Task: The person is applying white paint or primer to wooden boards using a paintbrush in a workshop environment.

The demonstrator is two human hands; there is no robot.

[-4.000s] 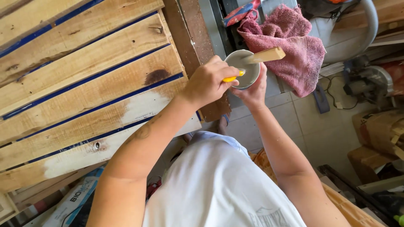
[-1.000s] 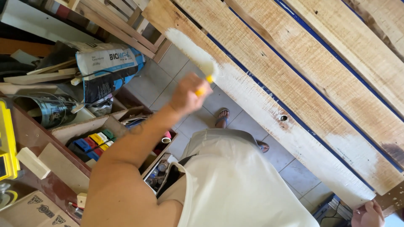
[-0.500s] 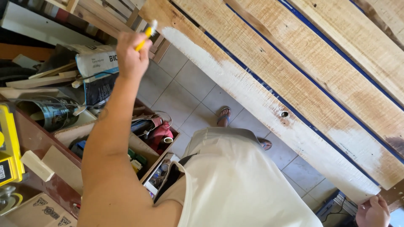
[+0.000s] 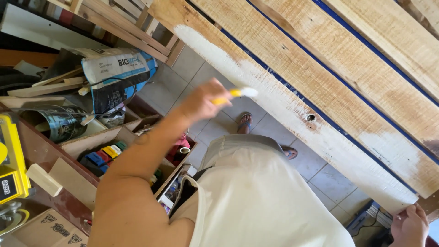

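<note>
My left hand [image 4: 201, 103] is clamped on a yellow-handled paintbrush [image 4: 240, 93], bristles at the plank [image 4: 292, 112] edge; right hand [image 4: 410, 225] grips the plank's end (a drip could hit the sandalled foot [image 4: 244, 123]).

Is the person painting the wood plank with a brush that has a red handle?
Not quite: the handle is yellow, not red. The head view shows the left hand holding a yellow-handled paintbrush with white bristles by the white-coated pale wooden plank.
</note>
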